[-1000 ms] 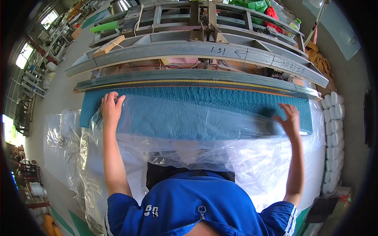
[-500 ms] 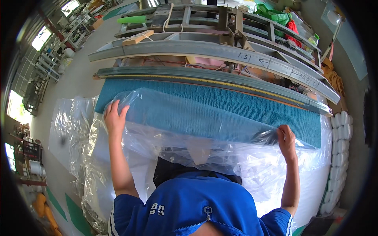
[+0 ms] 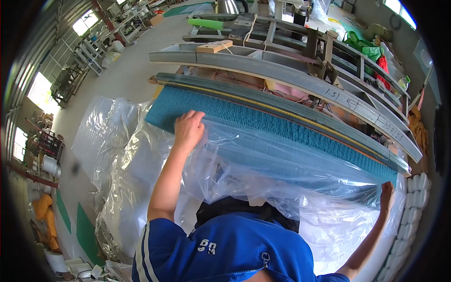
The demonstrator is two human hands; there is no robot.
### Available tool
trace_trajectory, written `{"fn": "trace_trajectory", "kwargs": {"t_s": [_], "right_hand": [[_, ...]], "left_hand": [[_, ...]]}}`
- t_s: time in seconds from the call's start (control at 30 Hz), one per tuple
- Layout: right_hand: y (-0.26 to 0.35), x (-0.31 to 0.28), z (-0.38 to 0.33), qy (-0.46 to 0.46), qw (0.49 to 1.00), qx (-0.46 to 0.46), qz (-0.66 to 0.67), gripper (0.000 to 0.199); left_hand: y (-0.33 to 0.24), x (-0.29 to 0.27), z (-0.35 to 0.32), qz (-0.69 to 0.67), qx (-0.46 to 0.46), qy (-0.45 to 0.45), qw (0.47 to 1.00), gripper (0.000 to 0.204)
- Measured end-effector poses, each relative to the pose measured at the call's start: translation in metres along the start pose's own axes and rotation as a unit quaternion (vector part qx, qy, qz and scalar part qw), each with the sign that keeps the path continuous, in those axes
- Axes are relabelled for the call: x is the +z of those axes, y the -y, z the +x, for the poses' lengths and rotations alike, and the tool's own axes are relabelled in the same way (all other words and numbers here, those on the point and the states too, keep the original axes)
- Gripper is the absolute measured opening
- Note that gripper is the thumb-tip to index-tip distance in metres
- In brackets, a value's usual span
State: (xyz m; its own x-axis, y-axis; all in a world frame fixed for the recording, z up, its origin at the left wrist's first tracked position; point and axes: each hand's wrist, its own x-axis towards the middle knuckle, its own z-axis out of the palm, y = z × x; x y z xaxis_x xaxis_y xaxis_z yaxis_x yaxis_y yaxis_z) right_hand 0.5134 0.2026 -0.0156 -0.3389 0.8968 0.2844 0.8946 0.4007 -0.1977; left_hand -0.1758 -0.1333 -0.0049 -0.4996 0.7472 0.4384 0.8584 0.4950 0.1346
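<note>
Clear film (image 3: 286,162) over teal fabric (image 3: 253,119)

blue short-sleeved top (image 3: 235,239) | white sleeve stripes (image 3: 146,249) | white chest lettering (image 3: 207,246) | metal zip pull (image 3: 266,258)

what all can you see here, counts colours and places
cloth: one, teal, centre
plastic sheeting: count unclear, clear, over and around cloth
bar: one, grey, along cloth's far edge
metal rack: one, grey, beyond bar
wood block: one, tan, on rack
tube: one, green, rack's left end
bag: one, green, upper right
bundles: several, white, right edge
kettle: one, silver, top
shirt: one, blue, bottom
left hand: one, bare, cloth's left end
right hand: one, bare, pinching plastic, cloth's right end
</note>
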Motion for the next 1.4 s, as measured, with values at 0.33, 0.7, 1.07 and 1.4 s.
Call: {"fn": "trace_trajectory", "kwargs": {"t_s": [0.33,0.7,1.07,1.4], "right_hand": [[-0.014,0.037,-0.008,-0.030,0.994,0.080,-0.068,0.017],[-0.007,0.031,-0.003,-0.078,0.997,-0.002,0.009,0.012],[0.022,0.023,-0.019,-0.016,0.991,-0.011,0.132,0.011],[0.027,0.021,-0.020,-0.007,0.990,-0.001,0.141,0.015]], "left_hand": [[0.087,-0.027,0.014,-0.365,-0.400,0.037,0.840,0.044],[0.079,-0.026,0.049,-0.632,-0.337,-0.054,0.696,0.017],[0.096,0.030,0.021,0.077,-0.168,-0.131,0.974,0.041],[0.134,0.008,0.021,-0.248,-0.272,0.019,0.930,0.064]]}}
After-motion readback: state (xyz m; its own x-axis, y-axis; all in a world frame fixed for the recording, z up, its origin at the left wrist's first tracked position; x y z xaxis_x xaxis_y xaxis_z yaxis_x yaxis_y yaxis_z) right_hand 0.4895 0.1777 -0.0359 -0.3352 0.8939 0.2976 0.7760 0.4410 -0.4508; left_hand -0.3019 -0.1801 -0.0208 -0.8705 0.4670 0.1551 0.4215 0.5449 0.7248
